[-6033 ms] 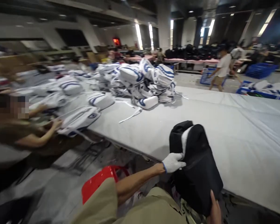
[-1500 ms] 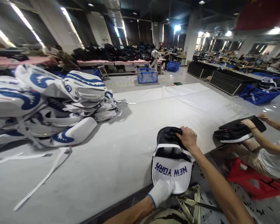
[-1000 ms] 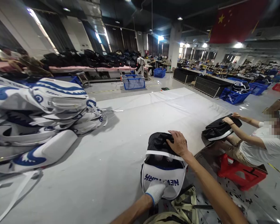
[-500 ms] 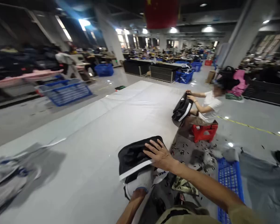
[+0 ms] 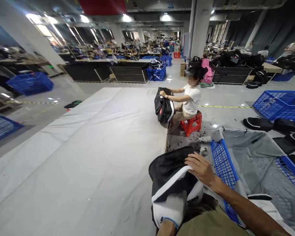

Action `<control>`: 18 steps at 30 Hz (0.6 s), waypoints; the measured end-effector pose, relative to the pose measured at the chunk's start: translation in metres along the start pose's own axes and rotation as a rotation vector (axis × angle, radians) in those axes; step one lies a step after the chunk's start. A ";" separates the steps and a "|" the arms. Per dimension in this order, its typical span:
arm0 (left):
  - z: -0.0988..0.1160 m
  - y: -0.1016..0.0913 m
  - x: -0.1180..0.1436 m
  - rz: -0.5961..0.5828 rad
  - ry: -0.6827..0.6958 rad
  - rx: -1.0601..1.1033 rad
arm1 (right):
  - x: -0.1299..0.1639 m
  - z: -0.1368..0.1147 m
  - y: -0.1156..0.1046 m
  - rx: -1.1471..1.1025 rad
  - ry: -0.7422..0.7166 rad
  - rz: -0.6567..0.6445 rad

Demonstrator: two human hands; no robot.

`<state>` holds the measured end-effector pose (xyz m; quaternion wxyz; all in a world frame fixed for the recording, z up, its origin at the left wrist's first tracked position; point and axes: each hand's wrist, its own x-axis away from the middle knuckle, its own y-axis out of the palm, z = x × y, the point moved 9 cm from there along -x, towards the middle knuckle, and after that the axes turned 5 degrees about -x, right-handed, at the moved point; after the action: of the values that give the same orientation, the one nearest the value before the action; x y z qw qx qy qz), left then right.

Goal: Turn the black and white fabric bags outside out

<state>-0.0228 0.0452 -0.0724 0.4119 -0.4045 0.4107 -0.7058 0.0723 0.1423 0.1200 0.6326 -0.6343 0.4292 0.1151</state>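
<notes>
A black bag (image 5: 170,167) with white trim and white lower panels is tilted at the table's right edge, close to my body. My left hand (image 5: 173,209), in a white knitted glove, grips the bag low down at its near side; its fingertips are hidden by the dark fabric. Bare, my right hand (image 5: 203,167) has its fingers bent over the bag's upper right edge, by the white trim, with the thumb out of sight.
A white-covered table (image 5: 93,154) stretches ahead and left. Past the bag, a co-worker (image 5: 191,98) on a red stool (image 5: 193,124) handles another black bag (image 5: 163,106). To my right stands a blue crate (image 5: 225,164) with grey lining; black pieces (image 5: 258,124) lie on the floor beyond.
My view has swung right. The bag has come nearer to my body and tilted up more. My right hand's fingers, spread flat before, are now closer together and bent over the edge.
</notes>
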 end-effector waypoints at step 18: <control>0.061 -0.185 -0.165 1.032 0.146 -0.116 | 0.107 0.191 -0.084 0.176 0.509 0.253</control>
<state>0.0415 0.2406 0.0784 0.6532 -0.1213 0.6225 -0.4136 0.2712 0.2569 0.0723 0.5378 -0.5271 0.6579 -0.0074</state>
